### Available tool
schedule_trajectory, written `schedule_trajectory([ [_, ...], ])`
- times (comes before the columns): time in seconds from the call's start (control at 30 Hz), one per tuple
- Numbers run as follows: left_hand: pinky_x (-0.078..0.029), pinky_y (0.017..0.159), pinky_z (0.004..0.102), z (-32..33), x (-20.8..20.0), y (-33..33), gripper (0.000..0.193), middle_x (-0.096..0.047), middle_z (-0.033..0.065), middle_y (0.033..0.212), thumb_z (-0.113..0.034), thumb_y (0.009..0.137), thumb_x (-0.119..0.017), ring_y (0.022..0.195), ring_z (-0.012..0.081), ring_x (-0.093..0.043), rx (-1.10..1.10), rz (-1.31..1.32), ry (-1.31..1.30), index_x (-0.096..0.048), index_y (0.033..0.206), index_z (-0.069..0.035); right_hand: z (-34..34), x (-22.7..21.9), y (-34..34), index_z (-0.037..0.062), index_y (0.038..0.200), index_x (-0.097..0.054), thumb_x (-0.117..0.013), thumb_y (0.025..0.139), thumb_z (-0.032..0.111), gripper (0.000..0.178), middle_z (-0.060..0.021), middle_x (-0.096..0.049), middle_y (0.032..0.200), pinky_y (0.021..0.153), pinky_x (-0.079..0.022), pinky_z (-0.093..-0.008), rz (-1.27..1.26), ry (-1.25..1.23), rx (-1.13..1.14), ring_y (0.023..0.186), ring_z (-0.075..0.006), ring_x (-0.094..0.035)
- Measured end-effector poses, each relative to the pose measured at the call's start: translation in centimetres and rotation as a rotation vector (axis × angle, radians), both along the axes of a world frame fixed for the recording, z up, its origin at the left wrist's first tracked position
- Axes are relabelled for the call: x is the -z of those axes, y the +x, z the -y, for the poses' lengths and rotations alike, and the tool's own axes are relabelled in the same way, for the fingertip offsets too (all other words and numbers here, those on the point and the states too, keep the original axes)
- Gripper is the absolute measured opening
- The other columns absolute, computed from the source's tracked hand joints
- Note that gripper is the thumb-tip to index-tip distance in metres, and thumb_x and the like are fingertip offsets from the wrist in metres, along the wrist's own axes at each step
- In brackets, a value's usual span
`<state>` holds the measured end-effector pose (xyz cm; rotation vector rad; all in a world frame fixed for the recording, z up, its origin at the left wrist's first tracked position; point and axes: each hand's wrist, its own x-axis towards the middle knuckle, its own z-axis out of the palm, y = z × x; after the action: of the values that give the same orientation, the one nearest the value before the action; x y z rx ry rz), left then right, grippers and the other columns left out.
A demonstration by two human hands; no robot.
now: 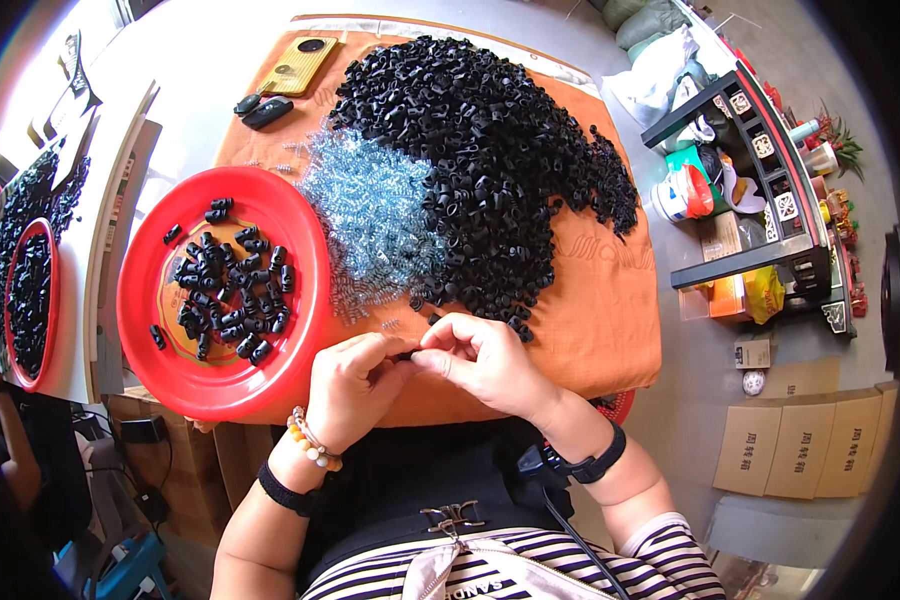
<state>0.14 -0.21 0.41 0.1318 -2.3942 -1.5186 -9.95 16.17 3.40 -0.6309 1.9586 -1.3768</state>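
Beyond the work we see a yellow flat case [300,64] and two black key fobs [260,109] at the tabletop's far edge, a dark shelf unit [770,200] cluttered with containers on the right, and cardboard boxes [805,445] on the floor.

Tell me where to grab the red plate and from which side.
Grip the red plate by its raised rim at the near edge, where it overhangs the table's front beside the left hand. Coming from below and in front probably works best: the rim there is bare, while the black plastic pieces sit in the middle and the clear springs crowd its right side.
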Motion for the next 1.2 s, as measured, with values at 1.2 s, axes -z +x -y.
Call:
schedule_trajectory([
  [1.2, -0.050, 0.061, 0.0282, 0.8, -0.4, -0.1, 0.021, -0.065, 0.0089, 0.079, -0.005, 0.080, -0.075, 0.065, 0.0192, -0.063, 0.078, 0.027, 0.034, -0.069, 0.101, -0.003, -0.2, -1.7, -0.5, 0.0040, 0.099, -0.069, -0.070, 0.080, 0.002, 0.018, -0.0094, -0.064, 0.077, 0.054, -0.051, -0.0309, -0.891, -0.039, -0.223, 0.060, -0.0213, -0.063],
])
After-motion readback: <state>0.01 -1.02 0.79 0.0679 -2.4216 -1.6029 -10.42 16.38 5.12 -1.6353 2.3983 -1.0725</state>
